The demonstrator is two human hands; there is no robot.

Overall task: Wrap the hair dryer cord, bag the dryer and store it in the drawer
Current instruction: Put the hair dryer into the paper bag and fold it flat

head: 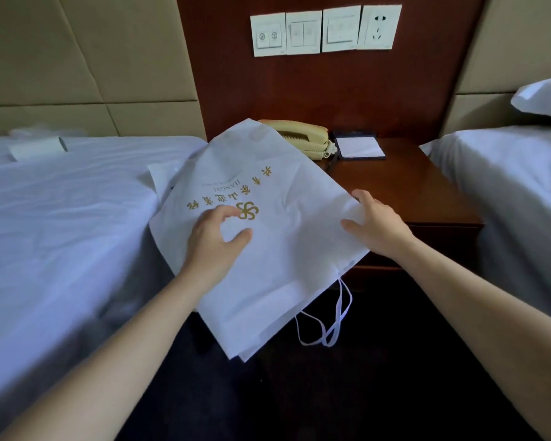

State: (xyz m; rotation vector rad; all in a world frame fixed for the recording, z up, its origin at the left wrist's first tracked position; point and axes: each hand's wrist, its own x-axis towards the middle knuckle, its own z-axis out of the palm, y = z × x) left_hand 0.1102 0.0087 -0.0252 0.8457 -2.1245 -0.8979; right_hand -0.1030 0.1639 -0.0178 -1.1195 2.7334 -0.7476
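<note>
One white cloth drawstring bag with gold print (268,173) is spread over the near corner of the dark wooden bedside surface (411,186), between two white beds (61,218). The right hand (376,224) grips its side edge. The left hand (217,240) curls on its printed face, and I cannot tell whether it pinches the cloth.

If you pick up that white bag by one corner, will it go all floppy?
Probably floppy: the white bag shows creases and hangs past the nightstand edge. It is likely light, since it looks like thin cloth. Its drawstrings hang loose, so they'd probably swing.
</note>
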